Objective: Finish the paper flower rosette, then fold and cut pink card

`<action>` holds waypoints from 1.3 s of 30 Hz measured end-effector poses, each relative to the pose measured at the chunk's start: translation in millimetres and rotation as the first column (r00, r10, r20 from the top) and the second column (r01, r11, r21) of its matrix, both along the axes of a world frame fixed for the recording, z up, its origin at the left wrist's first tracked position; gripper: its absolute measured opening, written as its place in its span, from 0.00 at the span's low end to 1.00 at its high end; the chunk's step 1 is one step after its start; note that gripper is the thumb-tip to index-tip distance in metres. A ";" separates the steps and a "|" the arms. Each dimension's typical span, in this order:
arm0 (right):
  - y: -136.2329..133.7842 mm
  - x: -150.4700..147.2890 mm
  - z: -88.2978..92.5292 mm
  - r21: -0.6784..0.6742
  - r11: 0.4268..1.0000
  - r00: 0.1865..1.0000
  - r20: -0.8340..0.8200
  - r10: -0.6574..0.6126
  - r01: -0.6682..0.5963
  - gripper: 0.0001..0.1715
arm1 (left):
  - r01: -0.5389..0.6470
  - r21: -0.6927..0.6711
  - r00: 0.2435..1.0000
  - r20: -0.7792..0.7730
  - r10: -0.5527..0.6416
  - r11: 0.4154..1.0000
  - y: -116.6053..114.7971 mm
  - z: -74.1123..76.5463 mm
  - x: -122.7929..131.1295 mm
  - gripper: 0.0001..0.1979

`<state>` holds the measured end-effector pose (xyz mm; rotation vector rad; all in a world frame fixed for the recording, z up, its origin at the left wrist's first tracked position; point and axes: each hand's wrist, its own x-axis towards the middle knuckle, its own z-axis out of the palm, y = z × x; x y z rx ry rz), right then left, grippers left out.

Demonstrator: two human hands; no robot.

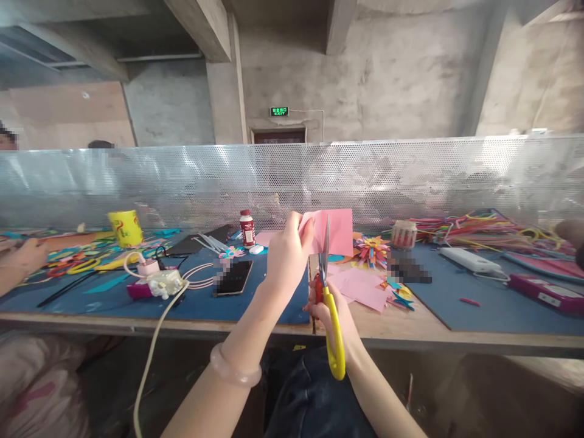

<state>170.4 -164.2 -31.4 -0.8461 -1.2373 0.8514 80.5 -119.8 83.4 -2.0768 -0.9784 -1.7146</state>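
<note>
My left hand (288, 246) pinches the left side of a pink sheet of paper (340, 231), holding it up above the table edge. In my right hand (335, 310) is a pair of scissors (336, 340) with yellow and red handles. Its blades point up and lie against the paper; whether they are cutting into it I cannot tell. Below and to the right, loose pink paper sheets (360, 287) lie on the table. Behind these stands a multicoloured paper flower (371, 250). Small folded paper pieces (401, 298) rest beside the sheets.
Left of my hands lie a phone (235, 278), a power strip (139, 291) with a trailing cable and a dark red-capped bottle (247, 230). A yellow tin (125, 228) stands farther left, near another person's hand (22, 261). On the right are a jar (404, 234) and bundled coloured strips (483, 230).
</note>
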 end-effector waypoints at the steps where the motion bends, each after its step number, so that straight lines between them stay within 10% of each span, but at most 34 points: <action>1: -0.4 -0.1 0.5 0.001 1.000 1.000 0.001 0.003 -0.003 0.15 | -0.004 0.005 1.000 0.002 0.004 1.000 0.1 0.0 0.0 0.07; 39: -7.7 -6.4 9.7 0.002 0.989 0.986 0.079 -0.149 0.149 0.12 | 0.061 0.077 0.997 0.032 -0.064 0.995 -12.3 4.9 -2.1 0.07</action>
